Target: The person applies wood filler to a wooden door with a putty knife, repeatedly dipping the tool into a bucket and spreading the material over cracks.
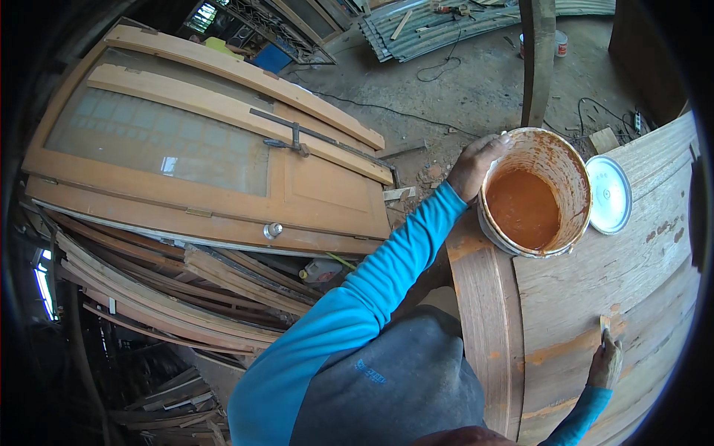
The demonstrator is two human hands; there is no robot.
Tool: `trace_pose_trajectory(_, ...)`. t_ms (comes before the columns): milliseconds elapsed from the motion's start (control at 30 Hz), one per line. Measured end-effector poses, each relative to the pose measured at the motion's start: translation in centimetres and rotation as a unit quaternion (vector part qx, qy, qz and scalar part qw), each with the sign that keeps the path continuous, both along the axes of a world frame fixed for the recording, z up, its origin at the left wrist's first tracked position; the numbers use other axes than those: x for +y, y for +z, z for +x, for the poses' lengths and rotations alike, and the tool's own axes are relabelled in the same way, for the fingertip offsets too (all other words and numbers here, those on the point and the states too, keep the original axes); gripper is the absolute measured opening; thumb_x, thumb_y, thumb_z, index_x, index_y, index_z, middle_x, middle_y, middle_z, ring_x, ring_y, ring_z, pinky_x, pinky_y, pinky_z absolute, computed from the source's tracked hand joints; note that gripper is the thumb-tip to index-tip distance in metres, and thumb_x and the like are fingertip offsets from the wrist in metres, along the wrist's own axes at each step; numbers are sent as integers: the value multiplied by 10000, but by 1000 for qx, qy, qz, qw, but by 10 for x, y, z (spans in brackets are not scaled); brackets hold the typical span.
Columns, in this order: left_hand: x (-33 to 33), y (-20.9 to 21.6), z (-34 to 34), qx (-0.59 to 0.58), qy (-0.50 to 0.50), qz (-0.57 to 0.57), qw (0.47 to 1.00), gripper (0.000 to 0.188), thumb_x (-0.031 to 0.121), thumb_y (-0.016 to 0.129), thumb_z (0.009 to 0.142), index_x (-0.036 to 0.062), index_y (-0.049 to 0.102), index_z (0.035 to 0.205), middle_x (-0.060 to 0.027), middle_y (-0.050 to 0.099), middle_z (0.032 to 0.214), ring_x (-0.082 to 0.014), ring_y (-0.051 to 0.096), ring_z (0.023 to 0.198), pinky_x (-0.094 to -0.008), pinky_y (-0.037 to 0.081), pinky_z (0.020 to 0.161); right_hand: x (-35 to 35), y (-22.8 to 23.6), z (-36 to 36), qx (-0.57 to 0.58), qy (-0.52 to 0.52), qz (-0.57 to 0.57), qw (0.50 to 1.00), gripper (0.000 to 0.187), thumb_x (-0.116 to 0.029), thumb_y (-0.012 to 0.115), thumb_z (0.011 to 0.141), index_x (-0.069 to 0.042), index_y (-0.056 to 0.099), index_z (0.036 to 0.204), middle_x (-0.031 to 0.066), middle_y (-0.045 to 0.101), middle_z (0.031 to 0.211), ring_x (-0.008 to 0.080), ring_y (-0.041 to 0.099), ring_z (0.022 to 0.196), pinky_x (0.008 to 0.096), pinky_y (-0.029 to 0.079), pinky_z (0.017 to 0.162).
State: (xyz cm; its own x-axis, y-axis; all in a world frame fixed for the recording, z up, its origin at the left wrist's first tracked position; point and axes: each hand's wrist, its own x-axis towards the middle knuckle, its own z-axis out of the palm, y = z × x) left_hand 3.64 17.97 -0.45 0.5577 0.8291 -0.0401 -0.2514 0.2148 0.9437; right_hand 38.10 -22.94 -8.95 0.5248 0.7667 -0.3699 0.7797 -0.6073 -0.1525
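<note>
My left hand [480, 165] grips the rim of a white plastic bucket [573, 178], whose inner wall is smeared with orange-brown residue. Wet orange-brown paste [523, 208] lies in its bottom. The bucket is at the far end of a wooden panel [573, 286], tilted so that I see into it. In my right hand [606, 362], closed around it, is a small putty knife [605, 323] with its blade at the panel's surface. Orange smears [569, 348] run across the wood near that hand. A round whitish lid [610, 195] with a blue edge lies beside the bucket.
To the left lies a wooden door [327, 175] with a glass pane, a round knob and a clamp [295, 140] on its boards. Stacked timber strips [163, 279] sit below it. A wooden post [537, 67] rises beyond the bucket. Cables and corrugated sheets [416, 33] lie on the floor.
</note>
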Motion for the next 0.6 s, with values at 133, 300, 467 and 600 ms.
trace_pose_trajectory(133, 3, -2, 0, 42, 16, 38, 998, 450, 380, 521, 1066, -19, 666, 1215, -92, 701, 1107, -156, 648, 1031, -311, 504, 945, -1, 1, -25, 116, -43, 193, 973, 522, 6, 533, 928, -12, 565, 1450, 198, 624, 1032, 326, 624, 849, 410, 508, 809)
trace_pose_trajectory(300, 5, -1, -2, 84, 26, 137, 987, 430, 367, 474, 1089, -12, 666, 1155, -72, 668, 1016, -145, 616, 948, -311, 488, 888, 18, -6, -65, 175, -153, 266, 936, 464, -141, 543, 1033, -53, 550, 1488, 28, 549, 907, 125, 455, 721, 275, 419, 650)
trace_pose_trajectory(467, 11, -10, -3, 64, -8, 148, 987, 396, 358, 438, 1104, 14, 633, 1094, -57, 542, 884, -159, 530, 852, -336, 448, 798, 25, -17, -86, 227, -244, 342, 879, 503, -242, 579, 1051, -82, 518, 1524, -2, 540, 887, 90, 409, 701, 246, 391, 638)
trace_pose_trajectory(600, 8, -6, -5, 42, -64, 69, 995, 456, 392, 436, 1102, -7, 583, 1266, -130, 600, 1062, -213, 582, 1010, -363, 471, 916, 57, -33, -117, 169, -328, 411, 834, 476, -236, 567, 1064, -99, 532, 1519, -22, 549, 881, 85, 414, 715, 245, 368, 633)
